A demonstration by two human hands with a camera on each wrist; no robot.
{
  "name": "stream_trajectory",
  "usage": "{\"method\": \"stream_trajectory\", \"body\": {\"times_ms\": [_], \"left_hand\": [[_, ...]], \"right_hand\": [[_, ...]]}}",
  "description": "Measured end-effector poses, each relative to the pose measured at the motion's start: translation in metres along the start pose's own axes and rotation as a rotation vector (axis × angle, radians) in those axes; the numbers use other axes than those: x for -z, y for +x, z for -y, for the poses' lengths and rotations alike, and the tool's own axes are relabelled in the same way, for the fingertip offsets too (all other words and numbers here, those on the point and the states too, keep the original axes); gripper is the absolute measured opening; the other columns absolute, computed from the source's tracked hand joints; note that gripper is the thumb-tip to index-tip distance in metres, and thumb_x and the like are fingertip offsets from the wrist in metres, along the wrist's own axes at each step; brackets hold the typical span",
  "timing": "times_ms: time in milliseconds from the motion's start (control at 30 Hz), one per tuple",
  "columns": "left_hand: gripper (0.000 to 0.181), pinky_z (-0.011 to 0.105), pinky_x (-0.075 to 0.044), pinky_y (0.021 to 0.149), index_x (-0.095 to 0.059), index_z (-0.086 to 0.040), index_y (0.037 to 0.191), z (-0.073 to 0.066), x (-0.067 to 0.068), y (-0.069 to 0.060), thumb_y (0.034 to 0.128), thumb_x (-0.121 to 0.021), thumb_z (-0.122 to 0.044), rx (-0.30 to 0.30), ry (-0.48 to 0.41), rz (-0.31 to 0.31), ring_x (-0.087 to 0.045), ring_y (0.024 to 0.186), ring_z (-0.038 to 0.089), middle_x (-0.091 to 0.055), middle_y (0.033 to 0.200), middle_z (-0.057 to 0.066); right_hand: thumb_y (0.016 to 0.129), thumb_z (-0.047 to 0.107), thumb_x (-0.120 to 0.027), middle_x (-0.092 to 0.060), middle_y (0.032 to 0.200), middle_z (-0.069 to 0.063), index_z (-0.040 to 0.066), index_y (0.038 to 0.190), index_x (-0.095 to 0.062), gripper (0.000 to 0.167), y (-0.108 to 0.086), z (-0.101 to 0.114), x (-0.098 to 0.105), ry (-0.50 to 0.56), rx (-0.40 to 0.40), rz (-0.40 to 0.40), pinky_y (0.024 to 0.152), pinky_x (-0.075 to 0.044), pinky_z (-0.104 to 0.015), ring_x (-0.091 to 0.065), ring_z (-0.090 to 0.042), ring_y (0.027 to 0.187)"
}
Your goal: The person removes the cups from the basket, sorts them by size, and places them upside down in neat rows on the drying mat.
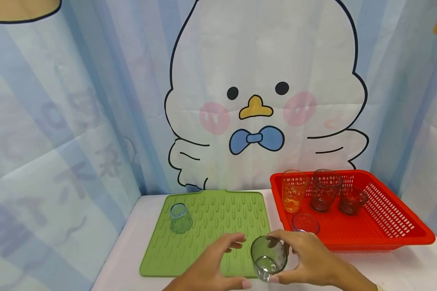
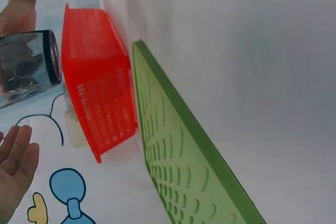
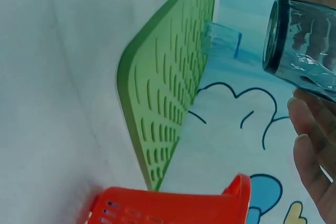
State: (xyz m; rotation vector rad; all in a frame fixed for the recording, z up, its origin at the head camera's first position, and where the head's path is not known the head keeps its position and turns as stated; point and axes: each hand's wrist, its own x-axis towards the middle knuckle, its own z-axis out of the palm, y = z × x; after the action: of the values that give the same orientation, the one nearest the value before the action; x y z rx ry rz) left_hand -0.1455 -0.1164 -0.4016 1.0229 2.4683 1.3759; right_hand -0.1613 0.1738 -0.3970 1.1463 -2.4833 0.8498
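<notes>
A grey see-through glass is held upright, its thick base downward, over the front right corner of the green drying mat. My right hand grips it from the right, with the thumb low at the front and fingers behind. To its left is my left hand, fingers apart and loosely bent, not touching the glass. The left wrist view has the glass between both hands. On the mat's left part stands a small bluish glass, seemingly upside down.
A red perforated basket stands at the right. Inside are an amber-tinted tall glass, a dark glass mug, a small cup and another clear glass. A printed curtain hangs behind the white table.
</notes>
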Motion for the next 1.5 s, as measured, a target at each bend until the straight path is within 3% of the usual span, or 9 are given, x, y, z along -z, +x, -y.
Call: {"method": "stream_trajectory", "body": {"times_ms": [267, 633, 1000, 1200, 1300, 1500], "left_hand": [[0.081, 0.038, -0.047, 0.105, -0.036, -0.031, 0.151, -0.001, -0.007, 0.005, 0.0844, -0.081, -0.038, 0.032, -0.038, 0.052, -0.050, 0.129, 0.010, -0.049, 0.144, -0.007], [0.072, 0.029, -0.051, 0.095, -0.045, -0.026, 0.144, 0.000, -0.014, 0.011, 0.0840, -0.081, -0.039, -0.066, 0.084, 0.037, -0.054, 0.117, 0.004, -0.056, 0.130, -0.010], [0.066, 0.027, -0.052, 0.091, -0.050, -0.026, 0.141, 0.002, -0.015, 0.011, 0.0836, -0.081, -0.039, -0.066, 0.098, 0.033, -0.055, 0.113, 0.003, -0.059, 0.124, -0.010], [0.064, 0.027, -0.053, 0.091, -0.052, -0.025, 0.139, 0.002, -0.016, 0.012, 0.0843, -0.081, -0.039, -0.072, 0.080, 0.028, -0.056, 0.113, 0.005, -0.060, 0.124, -0.008], [0.063, 0.027, -0.053, 0.091, -0.052, -0.024, 0.138, 0.001, -0.015, 0.012, 0.0838, -0.082, -0.038, -0.105, 0.097, 0.008, -0.056, 0.112, 0.004, -0.060, 0.124, -0.007], [0.064, 0.028, -0.052, 0.095, -0.052, -0.024, 0.137, -0.007, -0.010, 0.010, 0.0825, -0.083, -0.039, -0.124, 0.031, -0.040, -0.057, 0.110, 0.005, -0.061, 0.124, -0.009]], "right_hand": [[0.072, 0.049, -0.086, -0.066, 0.096, 0.023, 0.024, 0.122, -0.062, 0.060, 0.000, 0.002, -0.011, 0.025, 0.047, -0.001, 0.061, -0.045, -0.014, -0.053, 0.010, 0.077], [0.073, 0.053, -0.085, -0.068, 0.098, 0.020, 0.027, 0.123, -0.063, 0.061, 0.000, 0.008, -0.019, 0.127, 0.012, 0.035, 0.063, -0.051, -0.018, -0.057, 0.005, 0.080], [0.075, 0.052, -0.084, -0.069, 0.100, 0.020, 0.029, 0.124, -0.064, 0.058, -0.001, 0.012, -0.020, 0.216, -0.109, 0.102, 0.066, -0.054, -0.021, -0.059, 0.003, 0.083], [0.080, 0.048, -0.082, -0.070, 0.104, 0.016, 0.033, 0.128, -0.062, 0.055, 0.000, 0.017, -0.016, 0.360, -0.269, 0.218, 0.065, -0.057, -0.026, -0.061, -0.004, 0.084], [0.080, 0.047, -0.082, -0.070, 0.105, 0.016, 0.035, 0.130, -0.061, 0.056, 0.000, 0.016, -0.016, 0.371, -0.264, 0.226, 0.064, -0.057, -0.027, -0.060, -0.004, 0.083], [0.077, 0.043, -0.086, -0.069, 0.115, 0.013, 0.034, 0.136, -0.057, 0.066, -0.003, 0.007, -0.021, 0.436, -0.214, 0.186, 0.070, -0.057, -0.025, -0.062, -0.007, 0.091]]}}
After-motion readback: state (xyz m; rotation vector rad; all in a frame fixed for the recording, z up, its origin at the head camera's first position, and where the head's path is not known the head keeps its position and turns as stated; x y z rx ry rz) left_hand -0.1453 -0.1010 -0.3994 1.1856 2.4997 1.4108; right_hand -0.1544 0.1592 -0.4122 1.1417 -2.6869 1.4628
